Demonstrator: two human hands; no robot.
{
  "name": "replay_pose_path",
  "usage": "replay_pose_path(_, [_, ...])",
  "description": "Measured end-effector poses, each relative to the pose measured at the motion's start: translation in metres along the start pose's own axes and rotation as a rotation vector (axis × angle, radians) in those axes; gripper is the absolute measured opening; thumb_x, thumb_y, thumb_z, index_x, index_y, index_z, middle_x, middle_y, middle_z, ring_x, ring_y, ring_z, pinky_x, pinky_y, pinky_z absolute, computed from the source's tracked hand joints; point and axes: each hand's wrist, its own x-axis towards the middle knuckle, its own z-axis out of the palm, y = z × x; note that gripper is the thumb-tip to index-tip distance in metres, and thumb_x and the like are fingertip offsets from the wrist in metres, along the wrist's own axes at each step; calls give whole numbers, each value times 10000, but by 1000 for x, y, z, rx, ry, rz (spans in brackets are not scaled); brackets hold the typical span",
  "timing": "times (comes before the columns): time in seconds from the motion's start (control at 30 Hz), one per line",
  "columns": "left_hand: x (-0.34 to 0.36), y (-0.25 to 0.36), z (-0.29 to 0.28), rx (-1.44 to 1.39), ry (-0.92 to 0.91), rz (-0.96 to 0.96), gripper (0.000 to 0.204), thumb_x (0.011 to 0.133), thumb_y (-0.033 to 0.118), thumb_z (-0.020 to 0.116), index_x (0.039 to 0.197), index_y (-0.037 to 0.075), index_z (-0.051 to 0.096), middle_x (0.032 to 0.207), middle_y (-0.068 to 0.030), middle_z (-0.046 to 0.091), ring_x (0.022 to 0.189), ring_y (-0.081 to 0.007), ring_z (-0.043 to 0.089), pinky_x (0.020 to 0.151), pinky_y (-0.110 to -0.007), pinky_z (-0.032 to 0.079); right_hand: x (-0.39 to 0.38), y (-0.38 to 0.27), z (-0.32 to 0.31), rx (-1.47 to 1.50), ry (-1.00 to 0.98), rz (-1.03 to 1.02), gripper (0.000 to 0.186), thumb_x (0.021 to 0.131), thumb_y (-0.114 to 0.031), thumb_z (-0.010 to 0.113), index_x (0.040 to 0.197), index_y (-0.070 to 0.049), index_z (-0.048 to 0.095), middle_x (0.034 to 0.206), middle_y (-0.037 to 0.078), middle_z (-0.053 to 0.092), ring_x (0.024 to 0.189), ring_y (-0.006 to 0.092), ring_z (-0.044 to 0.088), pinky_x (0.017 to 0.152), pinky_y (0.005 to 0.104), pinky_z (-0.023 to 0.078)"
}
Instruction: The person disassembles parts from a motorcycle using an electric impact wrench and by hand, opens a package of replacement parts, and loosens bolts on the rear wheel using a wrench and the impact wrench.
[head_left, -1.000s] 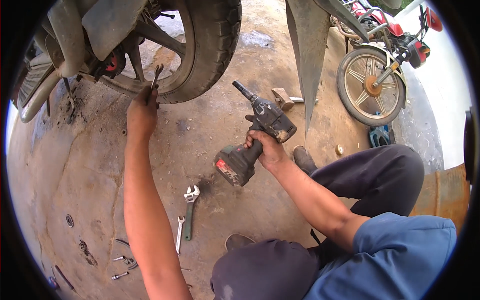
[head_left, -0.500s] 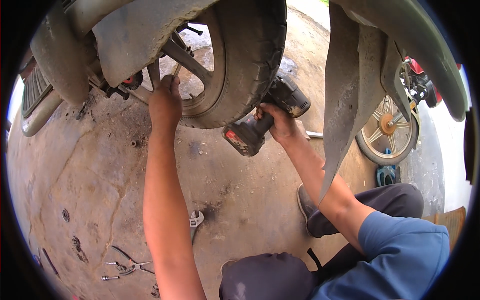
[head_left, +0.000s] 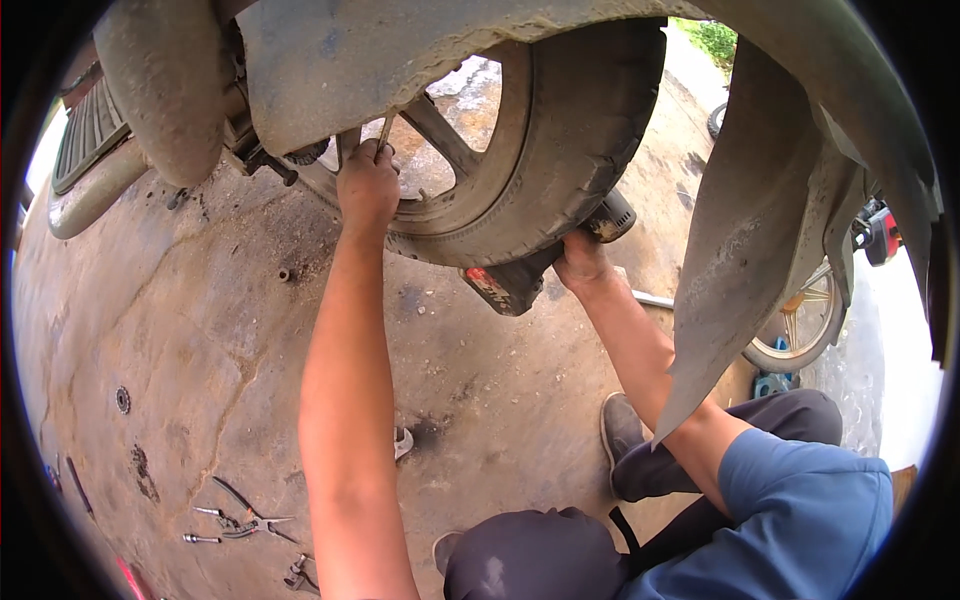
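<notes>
A motorcycle wheel with a worn black tyre (head_left: 595, 125) and cast spokes (head_left: 447, 140) hangs in front of me under a dusty grey fender (head_left: 330, 75). My left hand (head_left: 368, 192) is at the spokes, its fingers closed around a thin metal rod (head_left: 386, 130); the rod's far end is hidden by the fender. My right hand (head_left: 582, 262) grips a black and red cordless impact wrench (head_left: 508, 285) below the tyre. The tyre covers much of that tool's head and most of my right fingers.
An adjustable wrench (head_left: 403, 442) lies partly behind my left forearm. Pliers (head_left: 255, 520), a socket (head_left: 201, 539) and a small sprocket (head_left: 123, 400) are on the concrete floor. A torn grey panel (head_left: 745, 220) hangs beside my right arm. Another motorcycle's wheel (head_left: 800, 320) stands at the right.
The view has shifted, so the wheel and fender appear further right. The impact wrench has gone further behind the tyre with my right hand. My left hand keeps its hold at the spokes.
</notes>
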Motion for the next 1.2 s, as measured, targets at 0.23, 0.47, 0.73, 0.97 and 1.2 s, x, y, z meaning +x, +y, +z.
replay_pose_path(0.23, [-19, 13, -12, 159, -58, -33, 267, 1003, 261, 542, 1039, 37, 684, 992, -262, 706, 964, -470, 666, 836, -535, 520, 9, -1, -8, 30, 8, 24, 518, 873, -17, 729, 1367, -83, 588, 1331, 55, 647, 1227, 225, 589, 1072, 403, 472])
replay_pose_path(0.47, [-33, 19, -17, 200, 10, 39, 244, 1015, 207, 501, 1032, 17, 653, 993, -267, 704, 945, -479, 663, 809, -542, 521, 3, 7, -6, 0, -14, 46, 518, 846, 12, 717, 1345, -76, 608, 1287, 51, 669, 1184, 222, 609, 1052, 387, 485])
replay_pose_path(0.73, [-103, 48, -57, 376, 22, -85, 255, 1013, 208, 523, 1063, 4, 667, 1017, -263, 699, 956, -462, 660, 803, -527, 515, 13, -12, -19, -55, -99, 45, 328, 850, 2, 704, 1161, -92, 664, 1037, 35, 701, 879, 171, 653, 781, 341, 544])
replay_pose_path(0.97, [-154, 64, -76, 266, 228, 170, 188, 1001, 147, 543, 1033, -7, 645, 888, -233, 697, 859, -451, 663, 760, -513, 522, 5, -26, -42, -219, -123, 3, 191, 868, -48, 671, 1058, -57, 655, 858, 54, 670, 743, 172, 627, 710, 333, 529])
replay_pose_path(1.2, [-67, 46, -23, 149, -39, -34, 205, 964, 172, 560, 1026, 31, 697, 918, -234, 717, 942, -427, 688, 812, -510, 531, 25, -14, -46, -108, -65, 48, 316, 845, 62, 677, 1143, -8, 603, 855, 84, 628, 703, 205, 630, 650, 340, 543])
